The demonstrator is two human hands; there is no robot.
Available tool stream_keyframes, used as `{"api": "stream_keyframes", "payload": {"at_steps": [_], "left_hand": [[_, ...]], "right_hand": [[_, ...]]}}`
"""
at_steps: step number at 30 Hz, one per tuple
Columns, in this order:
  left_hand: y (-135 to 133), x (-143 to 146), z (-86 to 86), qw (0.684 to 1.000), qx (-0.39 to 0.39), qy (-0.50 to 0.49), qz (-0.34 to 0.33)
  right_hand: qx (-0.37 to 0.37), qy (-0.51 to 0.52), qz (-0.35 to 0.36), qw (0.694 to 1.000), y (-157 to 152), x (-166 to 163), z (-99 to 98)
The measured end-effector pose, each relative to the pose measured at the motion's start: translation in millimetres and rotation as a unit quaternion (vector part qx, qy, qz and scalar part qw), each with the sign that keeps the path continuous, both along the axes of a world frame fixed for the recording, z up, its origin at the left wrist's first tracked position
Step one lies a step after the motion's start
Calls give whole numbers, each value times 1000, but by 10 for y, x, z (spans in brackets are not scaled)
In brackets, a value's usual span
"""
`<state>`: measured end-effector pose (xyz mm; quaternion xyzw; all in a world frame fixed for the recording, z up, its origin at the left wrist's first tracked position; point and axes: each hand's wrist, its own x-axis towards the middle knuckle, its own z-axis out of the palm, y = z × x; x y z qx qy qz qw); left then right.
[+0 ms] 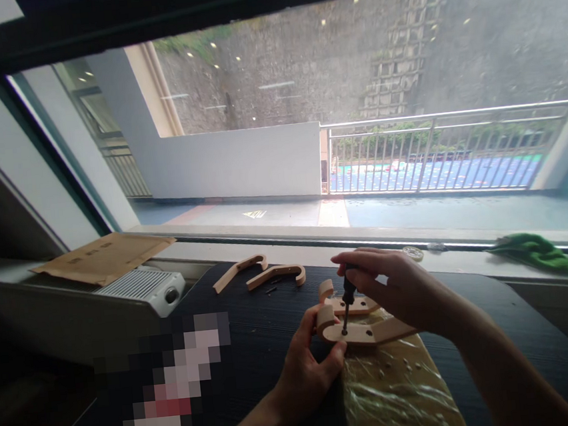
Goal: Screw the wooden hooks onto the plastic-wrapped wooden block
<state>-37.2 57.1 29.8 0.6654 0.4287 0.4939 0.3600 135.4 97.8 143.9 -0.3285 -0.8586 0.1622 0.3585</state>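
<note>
Near wooden hook [359, 335] lies across the near-front edge of a plastic-wrapped block [391, 390] on the dark table [248, 357]: long axis roughly left-right, curl at left, straight arm running right and angling away. Left hand [312, 356] is nearer, pinched on the curl end, thumb along the near edge. Right hand [391, 286] sits above, closed round the screwdriver [350, 287]; shaft is near upright, handle leaning slightly right, tip at the left of two holes. Key relation: shaft vs hole axis, tip just beside the left grip. Can't tell if the right wrist touches the straight arm. Second hook [354, 306] lies just behind, about parallel; two loose hooks [283, 275] and small dark screws [271, 290] farther left.
</note>
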Motion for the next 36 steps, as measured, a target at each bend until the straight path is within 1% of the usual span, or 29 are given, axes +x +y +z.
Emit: {"api": "stream_keyframes", "payload": {"at_steps": [2, 6, 12, 16, 20, 24, 29, 36], "left_hand": [[5, 1, 2, 1000, 2, -3, -1], [11, 1, 3, 1000, 6, -10, 2], [7, -2, -17, 1000, 7, -10, 3], [7, -1, -30, 1000, 6, -6, 3], [11, -4, -29, 1000, 9, -4, 3], [20, -8, -28, 1000, 11, 1, -2], [22, -4, -34, 1000, 7, -2, -4], [22, -1, -43, 1000, 6, 0, 2]], "right_hand": [[11, -18, 11, 1000, -11, 24, 20], [20, -40, 1, 999, -20, 53, 40], [20, -15, 7, 1000, -19, -1, 27], [21, 7, -11, 1000, -10, -26, 4], [12, 6, -22, 1000, -19, -24, 9], [-3, -3, -3, 1000, -42, -9, 39], [-7, 10, 20, 1000, -30, -1, 41], [-10, 12, -19, 1000, 9, -40, -22]]}}
